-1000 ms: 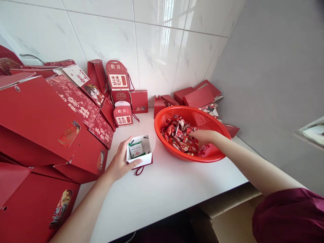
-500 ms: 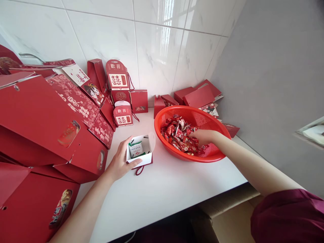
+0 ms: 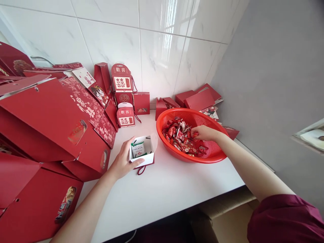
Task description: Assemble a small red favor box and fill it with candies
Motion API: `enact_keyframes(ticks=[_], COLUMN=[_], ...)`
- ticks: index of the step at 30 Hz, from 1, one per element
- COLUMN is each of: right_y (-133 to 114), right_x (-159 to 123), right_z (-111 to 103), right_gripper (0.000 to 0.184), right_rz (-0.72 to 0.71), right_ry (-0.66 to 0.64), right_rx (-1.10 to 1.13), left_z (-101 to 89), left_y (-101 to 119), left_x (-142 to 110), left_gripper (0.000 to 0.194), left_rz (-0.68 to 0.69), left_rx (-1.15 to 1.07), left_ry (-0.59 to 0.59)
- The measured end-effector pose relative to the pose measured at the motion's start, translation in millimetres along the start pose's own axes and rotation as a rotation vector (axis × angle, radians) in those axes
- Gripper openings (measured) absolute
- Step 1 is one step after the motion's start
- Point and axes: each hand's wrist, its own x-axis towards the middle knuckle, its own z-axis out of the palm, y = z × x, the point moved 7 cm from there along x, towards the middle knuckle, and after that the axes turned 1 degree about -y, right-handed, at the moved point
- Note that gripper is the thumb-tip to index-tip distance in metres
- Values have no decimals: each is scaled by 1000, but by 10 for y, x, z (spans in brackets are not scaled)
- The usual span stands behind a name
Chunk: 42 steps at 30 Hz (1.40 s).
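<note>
My left hand is closed on a small gift box, thumb along its near side and fingers behind its left wall. The box is open at the top, white inside, with a dark red cord loop beneath. A white and green packet lies in it. To the right stands a red plastic basket partly filled with red wrapped candies. Inside its rim, my right hand has its fingers bent together around a red wrapped candy, which they mostly hide.
Large red gift boxes are piled along the left. Two small printed gift boxes stand by the tiled wall. More red boxes lie behind the basket. A cardboard box sits below the table's front edge.
My right hand has lifted slightly from the candies, its fingers drawn together. My left hand still holds the gift box. The whole view has shifted a little.
</note>
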Motion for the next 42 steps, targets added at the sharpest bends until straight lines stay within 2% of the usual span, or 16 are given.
enact_keyframes(ticks=[3, 6, 11, 27, 34, 38, 42], right_y=[-7, -3, -58, -34, -78, -312, -846], right_x=[3, -4, -31, -5, -39, -143, -343], right_z=[-55, -118, -190, -137, -267, -436, -610], right_gripper=[20, 30, 36, 39, 43, 44, 49], right_rz=[8, 28, 7, 30, 28, -44, -174], right_ry=[73, 138, 202, 161, 231, 298, 422], right_rx=[-18, -43, -75, -108, -119, -140, -195], left_z=[-1, -3, -8, -9, -22, -15, 0], left_y=[-5, 1, 7, 40, 77, 49, -6], left_x=[-11, -23, -31, -40, -50, -62, -67], left_gripper=[86, 87, 86, 85, 83, 87, 98], left_rz=[-14, -11, -22, -3, 0, -6, -28], left_rx=[-3, -12, 10, 14, -10, -13, -25], left_ry=[-1, 2, 8, 14, -2, 2, 19])
